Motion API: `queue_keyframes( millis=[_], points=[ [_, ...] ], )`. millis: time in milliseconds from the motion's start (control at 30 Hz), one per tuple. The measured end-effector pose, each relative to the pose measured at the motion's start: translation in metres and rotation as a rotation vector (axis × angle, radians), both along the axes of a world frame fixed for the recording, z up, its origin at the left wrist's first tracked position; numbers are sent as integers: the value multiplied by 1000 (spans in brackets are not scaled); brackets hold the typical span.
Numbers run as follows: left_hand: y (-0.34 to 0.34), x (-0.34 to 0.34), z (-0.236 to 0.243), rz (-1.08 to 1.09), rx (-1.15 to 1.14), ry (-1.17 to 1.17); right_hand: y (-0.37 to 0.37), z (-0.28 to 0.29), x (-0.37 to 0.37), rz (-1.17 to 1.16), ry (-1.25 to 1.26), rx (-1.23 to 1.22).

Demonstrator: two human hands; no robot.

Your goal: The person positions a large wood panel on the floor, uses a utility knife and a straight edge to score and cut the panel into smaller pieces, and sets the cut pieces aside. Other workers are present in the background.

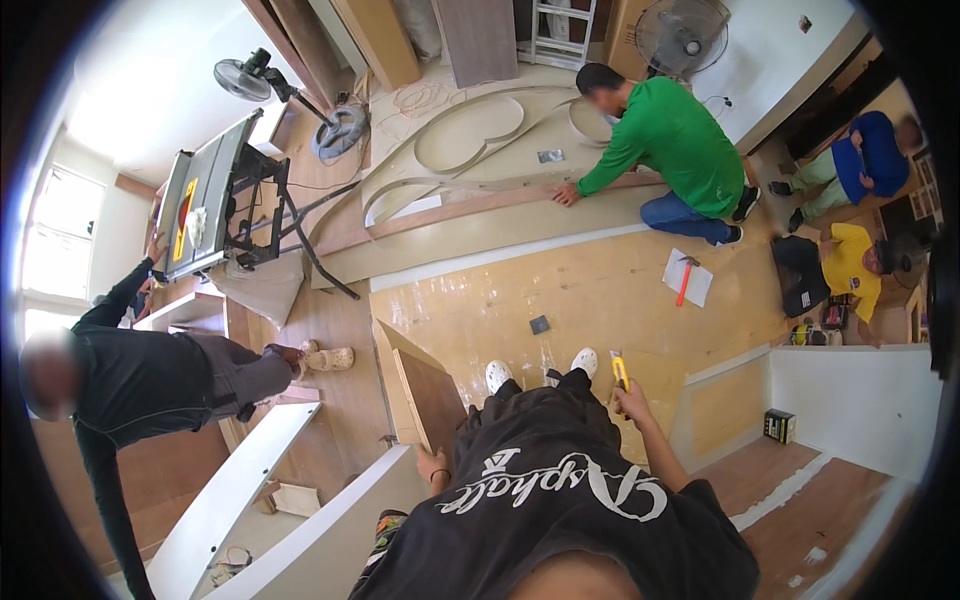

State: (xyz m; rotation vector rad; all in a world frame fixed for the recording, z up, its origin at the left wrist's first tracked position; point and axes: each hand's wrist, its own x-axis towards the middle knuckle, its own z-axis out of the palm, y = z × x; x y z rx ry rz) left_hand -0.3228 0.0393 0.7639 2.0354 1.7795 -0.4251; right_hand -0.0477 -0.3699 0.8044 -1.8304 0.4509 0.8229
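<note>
My right hand is closed around a yellow utility knife, held out to the right of my legs with its tip pointing away from me. On the other side, my left hand grips the near end of a brown wooden board. That board stands tilted beside my left leg, against a paler panel. Part of my left hand's grip is hidden behind the board's edge.
A person in green kneels at curved strips on a large panel. A table saw and a person in black are at left. A hammer lies on white sheet at right. A white-topped panel stands near my left arm.
</note>
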Motion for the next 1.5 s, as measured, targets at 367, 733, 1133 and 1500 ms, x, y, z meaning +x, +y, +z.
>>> queue_keyframes(
  millis=[367,733,1133,1500],
  points=[
    [54,18,-9,-161,32,-138,137,188,-18,709,-163,467],
    [78,22,0,-306,37,-115,137,195,-29,697,-174,460],
    [114,-2,-82,-563,-30,101,126,140,-30,643,112,674],
    [125,21,-80,-583,-51,164,148,136,-31,736,59,720]
  ],
)
